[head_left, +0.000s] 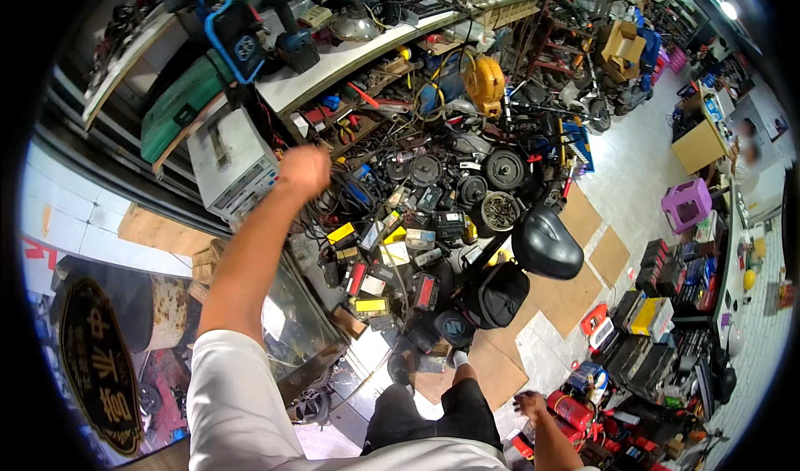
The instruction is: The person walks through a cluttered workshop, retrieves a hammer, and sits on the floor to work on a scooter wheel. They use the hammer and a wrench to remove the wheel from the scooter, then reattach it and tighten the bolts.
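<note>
My left arm reaches forward, and my left hand (304, 171) is closed, its fingers curled out of sight; anything inside it is hidden. It is in front of the right side of a grey metal box (229, 161), apparently a computer case or power unit. Beyond it are hand tools with red handles (347, 129) under the workbench (321, 69). Below and to the right lies a pile of used batteries and boxes (400, 254). Low at my right side, my right hand (529, 404) hangs with its fingers apart and nothing in it, near red cylinders (571, 411).
A black scooter seat (547, 244) and a black bag (497, 294) stand by my feet on cardboard sheets (554, 300). Wheels (504, 169) and a metal bowl of small parts (500, 211) lie ahead. A purple stool (687, 204) and stacked batteries (637, 346) are at right, with a blurred person (744, 150) beyond.
</note>
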